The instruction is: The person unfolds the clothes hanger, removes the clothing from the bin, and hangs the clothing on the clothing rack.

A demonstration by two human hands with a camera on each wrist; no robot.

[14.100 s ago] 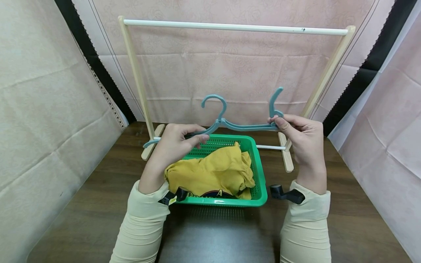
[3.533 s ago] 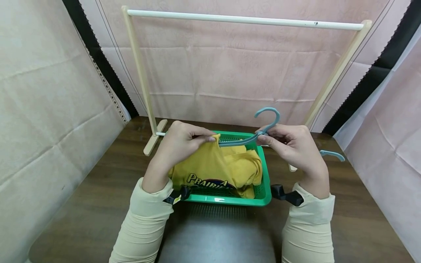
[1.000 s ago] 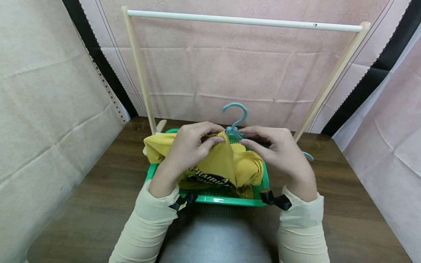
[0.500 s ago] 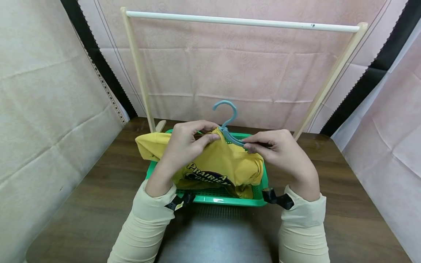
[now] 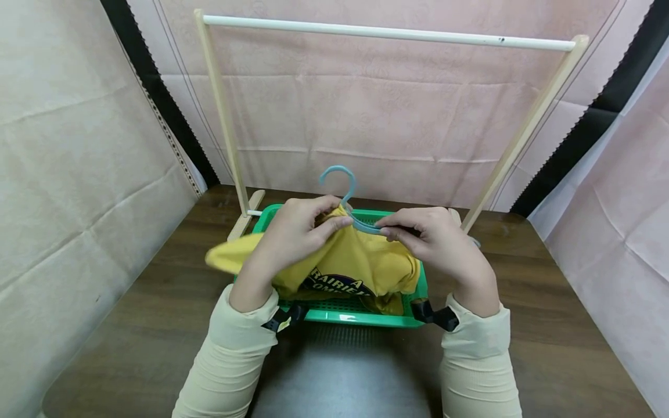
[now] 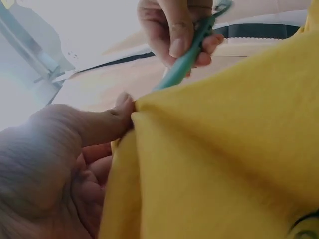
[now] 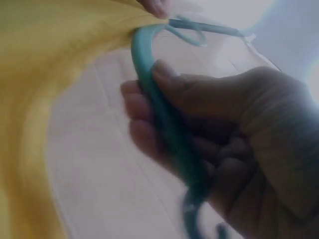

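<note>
A yellow T-shirt [image 5: 334, 255] with dark printed lettering lies partly over a green basket [image 5: 360, 318]. My left hand [image 5: 295, 235] pinches the shirt's edge between thumb and fingers; that pinch also shows in the left wrist view, on the yellow cloth [image 6: 214, 144]. A blue-green hanger [image 5: 349, 186] has its hook upright beside my left fingertips. One arm of the hanger runs in under the shirt, which hides it. My right hand [image 5: 436, 238] grips the other arm, and in the right wrist view the hanger [image 7: 162, 114] passes between thumb and curled fingers.
Behind the basket stands a rack with a white top bar [image 5: 387, 32] and wooden side posts [image 5: 528, 130]. Patterned cloth hangs behind it and on both sides. Everything rests on a dark wooden table [image 5: 146, 325].
The hanger has moved left, deeper under the shirt, and a yellow part now bulges out left of my left wrist. My right hand has shifted from the hanger's middle to its outer arm.
</note>
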